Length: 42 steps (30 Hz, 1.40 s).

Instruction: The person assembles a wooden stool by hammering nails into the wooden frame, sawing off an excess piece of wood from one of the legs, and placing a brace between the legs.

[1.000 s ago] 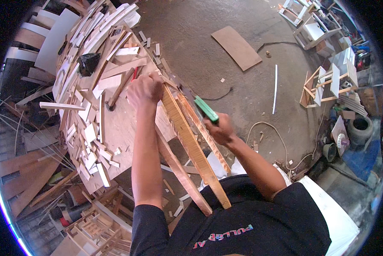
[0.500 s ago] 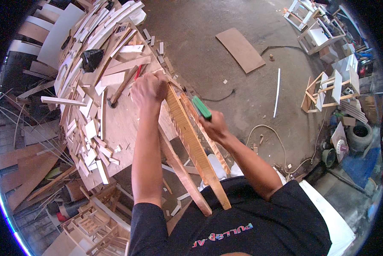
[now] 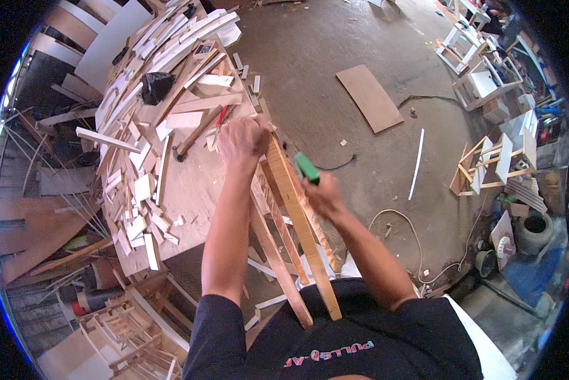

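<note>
A frame of long, narrow wooden slats (image 3: pixel 297 215) slants from the table's edge down to my torso. My left hand (image 3: pixel 243 138) is closed around its far end, beside the tabletop. On the right, my right hand (image 3: pixel 324 195) grips a green block-like tool (image 3: pixel 306 168), held close to the frame's right side. The hand hides the tool's lower part, and I cannot tell whether it touches the wood. Between the outer slats, a thinner inner slat (image 3: pixel 284 231) shows.
Offcuts, a hammer (image 3: pixel 186 145), red-handled pliers (image 3: pixel 222 116) and a black plastic bag (image 3: pixel 156 87) lie on the worktable (image 3: pixel 192 202) at left. A brown board (image 3: pixel 370 98) and a pale cord (image 3: pixel 406 218) lie on the floor. Wooden stools (image 3: pixel 497 161) stand at right.
The frame has turned in my left hand, so its inner slat and the gaps between slats now show. My right hand keeps the green tool near the frame's right side. The whole view has shifted slightly.
</note>
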Available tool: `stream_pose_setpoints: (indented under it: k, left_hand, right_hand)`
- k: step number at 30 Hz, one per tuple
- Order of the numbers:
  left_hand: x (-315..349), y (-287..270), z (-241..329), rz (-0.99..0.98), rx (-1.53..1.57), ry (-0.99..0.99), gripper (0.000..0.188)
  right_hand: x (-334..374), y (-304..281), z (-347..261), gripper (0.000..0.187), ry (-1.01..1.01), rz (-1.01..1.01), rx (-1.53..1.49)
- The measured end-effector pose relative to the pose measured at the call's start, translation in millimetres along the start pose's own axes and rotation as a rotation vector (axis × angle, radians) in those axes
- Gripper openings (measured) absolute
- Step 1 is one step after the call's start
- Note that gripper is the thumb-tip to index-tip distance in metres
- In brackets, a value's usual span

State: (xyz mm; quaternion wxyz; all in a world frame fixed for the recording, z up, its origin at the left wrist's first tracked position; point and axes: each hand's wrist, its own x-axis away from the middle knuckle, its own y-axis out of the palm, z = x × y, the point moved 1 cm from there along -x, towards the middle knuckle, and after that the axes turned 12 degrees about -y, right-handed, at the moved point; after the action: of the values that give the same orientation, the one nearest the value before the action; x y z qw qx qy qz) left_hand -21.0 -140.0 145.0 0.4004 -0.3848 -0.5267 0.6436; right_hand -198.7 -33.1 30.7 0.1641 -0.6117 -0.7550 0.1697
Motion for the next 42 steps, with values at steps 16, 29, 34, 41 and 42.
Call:
stream_pose_setpoints:
  k: [16, 29, 34, 41, 42]
  left_hand:
    - [11.1, -2.5, 7.4, 0.025, -0.027, -0.010, 0.052]
    - [2.2, 2.9, 19.5, 0.056, -0.019, 0.084, 0.045]
    - [-1.2, 17.3, -36.4, 0.087, -0.020, 0.027, 0.046]
    - [-2.2, -9.2, 27.7, 0.021, 0.042, 0.052, 0.048]
    - [-5.7, 8.4, -13.6, 0.032, 0.035, 0.007, 0.048]
  right_hand:
    - [-14.4, 18.1, 2.3, 0.042, -0.037, 0.023, 0.001]
    - [-92.2, 29.0, 44.3, 0.044, 0.062, 0.116, -0.162]
    - [-25.7, 47.1, 21.7, 0.047, -0.050, 0.040, -0.061]
    - [-88.9, 52.3, 68.3, 0.046, -0.032, 0.141, 0.045]
    - [-62.8, 66.5, 55.4, 0.046, -0.047, 0.096, 0.002]
